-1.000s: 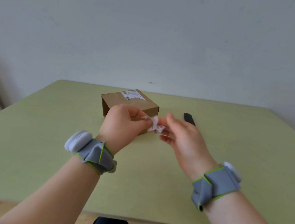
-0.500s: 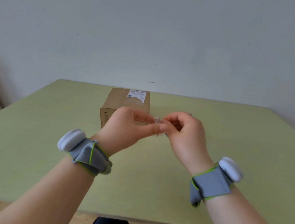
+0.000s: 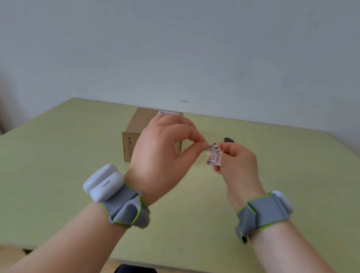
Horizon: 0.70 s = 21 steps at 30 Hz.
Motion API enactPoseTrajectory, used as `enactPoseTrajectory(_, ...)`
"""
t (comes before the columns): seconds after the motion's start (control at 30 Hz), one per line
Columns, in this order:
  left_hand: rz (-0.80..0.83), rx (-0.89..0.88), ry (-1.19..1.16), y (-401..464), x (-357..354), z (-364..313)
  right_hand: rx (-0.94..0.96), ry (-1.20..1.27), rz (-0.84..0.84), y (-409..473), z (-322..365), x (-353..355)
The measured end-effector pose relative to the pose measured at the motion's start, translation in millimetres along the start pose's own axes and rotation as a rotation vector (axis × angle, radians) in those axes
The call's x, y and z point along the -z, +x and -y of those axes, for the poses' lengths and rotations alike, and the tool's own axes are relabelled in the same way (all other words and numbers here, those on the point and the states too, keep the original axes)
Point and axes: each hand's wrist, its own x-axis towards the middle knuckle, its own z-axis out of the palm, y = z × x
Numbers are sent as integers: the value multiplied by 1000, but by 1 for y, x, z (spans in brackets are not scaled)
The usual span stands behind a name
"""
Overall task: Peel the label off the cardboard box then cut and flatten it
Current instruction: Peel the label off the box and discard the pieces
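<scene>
Two hands are in view, each wrist carrying one grey strap with a white module. The left hand [image 3: 162, 148] and the right hand [image 3: 237, 163] both pinch one crumpled peeled label [image 3: 214, 155] between fingertips, held above the table [image 3: 63, 169]. Its print is unreadable. Behind the left hand, one cardboard box [image 3: 132, 132] stands on the table, its side marked "XT 12" and "H". One second label [image 3: 168, 113] remains on the box top. One dark object [image 3: 228, 140] lies right of the box. The table is pale green; the wall [image 3: 183, 38] is plain and light.
</scene>
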Motion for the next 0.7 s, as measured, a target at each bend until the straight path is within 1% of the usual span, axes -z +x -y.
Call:
enactPoseTrajectory(0.03, 16, 48, -30, 2, 1, -1, -19, 15, 9, -1, -2, 0)
enactPoseTrajectory(0.13, 151, 238, -109, 3, -2, 1, -45, 87, 74, -7, 0, 0)
enactPoseTrajectory(0.17, 166, 291, -110, 3, -5, 1, -46, 103, 89, -8, 2, -1)
enactPoseTrajectory(0.27, 189, 417, -142, -1, -9, 2, -17, 61, 116, -9, 6, -3)
enactPoseTrajectory(0.33, 218, 493, -236, -2, -11, 2, -19, 57, 135, -11, 8, -4)
enactPoseTrajectory(0.4, 227, 551, -316, -4, -12, 0, -55, 117, 152, -13, 9, -5)
enactPoseTrajectory(0.5, 179, 638, -454, -4, -12, 0, -134, 233, 185, -14, 8, -5)
enactPoseTrajectory(0.57, 193, 655, -510, -4, -12, 1, -202, 336, 222, -14, 8, -6)
enactPoseTrajectory(0.6, 212, 638, -496, -4, -12, 2, -232, 382, 238, -14, 8, -6)
enactPoseTrajectory(0.7, 247, 544, -340, -5, -14, 3, -316, 491, 272, -15, 10, -7)
